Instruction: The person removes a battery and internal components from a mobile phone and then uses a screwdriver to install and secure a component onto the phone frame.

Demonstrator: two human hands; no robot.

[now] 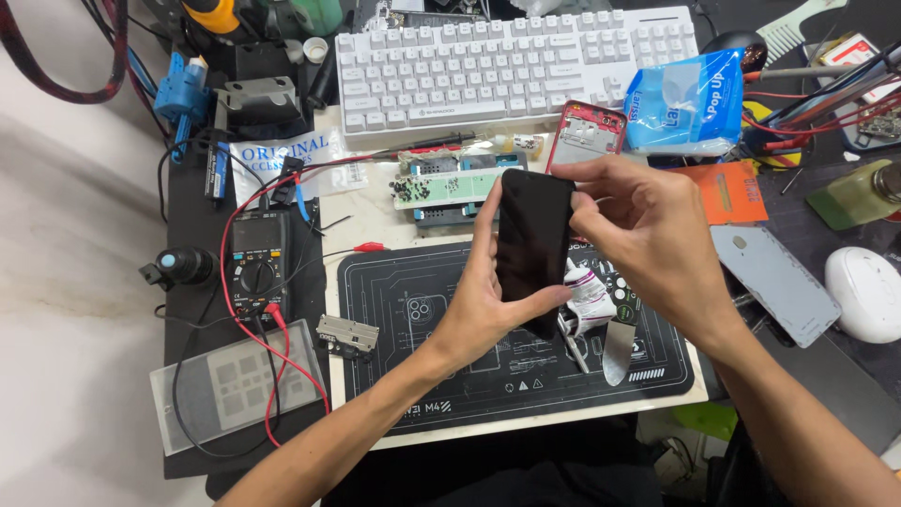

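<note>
A black smartphone [533, 239] is held upright above the black repair mat [394, 329], its dark screen facing me. My left hand [474, 314] grips it from the left and below, with the thumb on its lower right edge. My right hand [648, 239] comes in from the right and pinches the phone's upper right edge with fingers and thumb. Under the phone on the mat lie a small squeezed white tube [591, 296] and a metal spatula blade [619, 352].
A white keyboard [507, 61] lies at the back, with a red phone frame [587, 131], green circuit boards [441, 188] and a blue tissue pack [690, 103] near it. A multimeter [260, 268] with red and black leads sits left. A grey back cover [774, 282] lies right.
</note>
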